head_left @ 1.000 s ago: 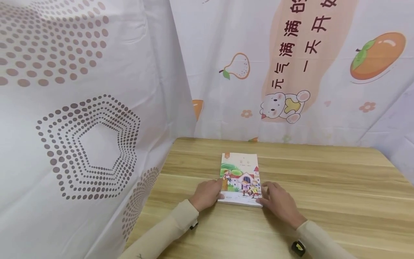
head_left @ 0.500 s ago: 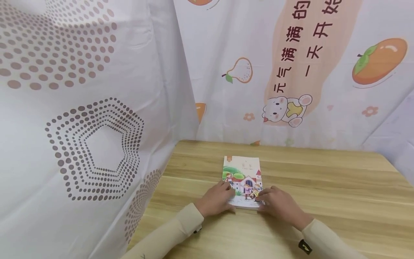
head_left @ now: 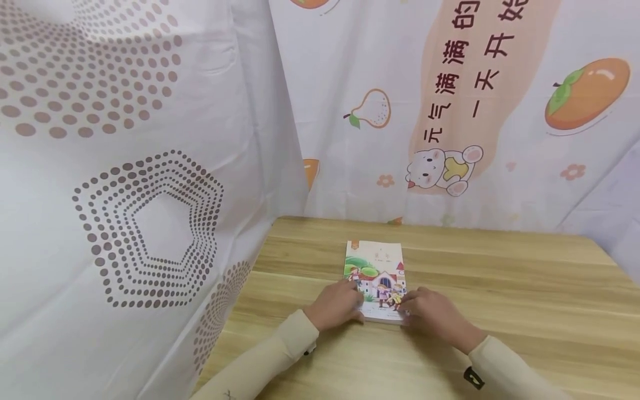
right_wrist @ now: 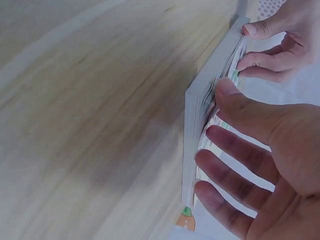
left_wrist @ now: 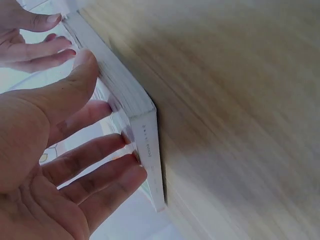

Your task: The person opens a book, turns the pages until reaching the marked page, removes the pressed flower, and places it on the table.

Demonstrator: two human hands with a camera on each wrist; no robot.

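Note:
A paperback book [head_left: 376,278] with an illustrated cover of children and a red-roofed house lies flat on the wooden table. My left hand [head_left: 336,304] holds its near left corner. In the left wrist view the thumb is at the near page edges and the fingertips touch the spine [left_wrist: 150,150]. Across from it, my right hand [head_left: 436,314] holds the near right corner. Its thumb [right_wrist: 228,89] is against the near page edges, where the pages [right_wrist: 212,97] part slightly, and its other fingertips rest along the long open side.
The wooden table [head_left: 525,289] stretches around the book, widest to the right. A white curtain with brown dots [head_left: 240,139] hangs along the left. Behind the table hangs a printed cloth [head_left: 350,189] with fruit, a cartoon bear and Chinese characters.
Both hands have shifted from the book's sides to its near corners, the thumbs moving from the cover to the near edge. The head view has tilted slightly. Little differs over the last half second.

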